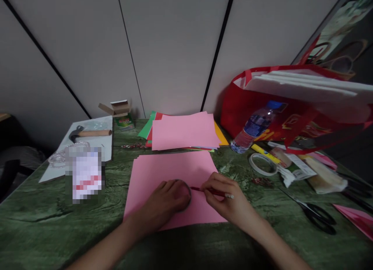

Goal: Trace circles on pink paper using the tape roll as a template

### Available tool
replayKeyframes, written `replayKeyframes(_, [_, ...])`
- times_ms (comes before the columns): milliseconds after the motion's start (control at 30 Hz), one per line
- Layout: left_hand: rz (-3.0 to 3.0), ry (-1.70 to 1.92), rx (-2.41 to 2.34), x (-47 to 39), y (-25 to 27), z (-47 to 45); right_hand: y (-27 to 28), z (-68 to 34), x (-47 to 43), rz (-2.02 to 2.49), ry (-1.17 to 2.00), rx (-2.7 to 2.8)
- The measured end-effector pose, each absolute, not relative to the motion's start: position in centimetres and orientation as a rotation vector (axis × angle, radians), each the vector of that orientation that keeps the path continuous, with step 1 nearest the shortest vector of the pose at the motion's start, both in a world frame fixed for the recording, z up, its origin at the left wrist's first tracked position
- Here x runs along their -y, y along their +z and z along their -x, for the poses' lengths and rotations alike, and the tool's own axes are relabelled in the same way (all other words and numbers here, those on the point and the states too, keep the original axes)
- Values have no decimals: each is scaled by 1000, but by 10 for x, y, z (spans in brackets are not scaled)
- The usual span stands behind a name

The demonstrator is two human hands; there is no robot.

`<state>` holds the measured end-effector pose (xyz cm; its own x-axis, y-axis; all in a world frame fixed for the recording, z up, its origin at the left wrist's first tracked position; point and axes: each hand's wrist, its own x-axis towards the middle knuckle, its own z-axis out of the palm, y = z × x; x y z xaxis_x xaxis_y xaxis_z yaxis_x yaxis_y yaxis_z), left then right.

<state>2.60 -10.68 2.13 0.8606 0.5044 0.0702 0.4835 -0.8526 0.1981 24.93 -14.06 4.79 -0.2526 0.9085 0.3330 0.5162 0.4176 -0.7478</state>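
Observation:
A sheet of pink paper (pixel 145 169), apparently with others beneath it, lies flat in front of me. On it, my left hand (pixel 163 202) presses down a round, thin-rimmed ring (pixel 190 198), with pink showing inside the rim. The hand covers the ring's left part, and its exact kind is unclear. From the right, my right hand (pixel 225 196) grips a dark red pencil (pixel 217 192) between thumb and fingers. The pencil's tip meets or almost meets the ring's right edge.
Coloured paper (pixel 185 132) is stacked behind. A hammer (pixel 93 133) lies left on a white board, near a small open box (pixel 124 120). Rightward are a water bottle (pixel 253 126), a tape roll (pixel 263 165), black-handled scissors (pixel 317 217) and a red bag (pixel 233 110).

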Motion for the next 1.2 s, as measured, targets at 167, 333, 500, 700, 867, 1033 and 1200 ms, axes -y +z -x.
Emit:
replayKeyframes(167, [-2787, 175, -746, 106, 32, -26, 61, -255, 146, 1287, 798, 2031])
replayKeyframes(333, [-2785, 156, -732, 106, 35, -25, 71, -257, 149, 1338, 853, 2087])
replayKeyframes(500, [-2822, 160, -710, 105, 35, -24, 78, -257, 153, 1389, 903, 2164])
replayKeyframes(700, [-2865, 120, -704, 103, 31, -24, 78, -257, 164, 1408, 831, 2257])
replayKeyframes(867, [-2836, 149, -722, 103, 34, -24, 71, -260, 174, 1365, 748, 2275])
replayKeyframes(1033, [-2832, 132, -732, 105, 38, -25, 77, -257, 175, 1340, 688, 2378])
replayKeyframes(1200, [-2817, 171, -744, 105, 38, -25, 81, -255, 174, 1295, 681, 2363])
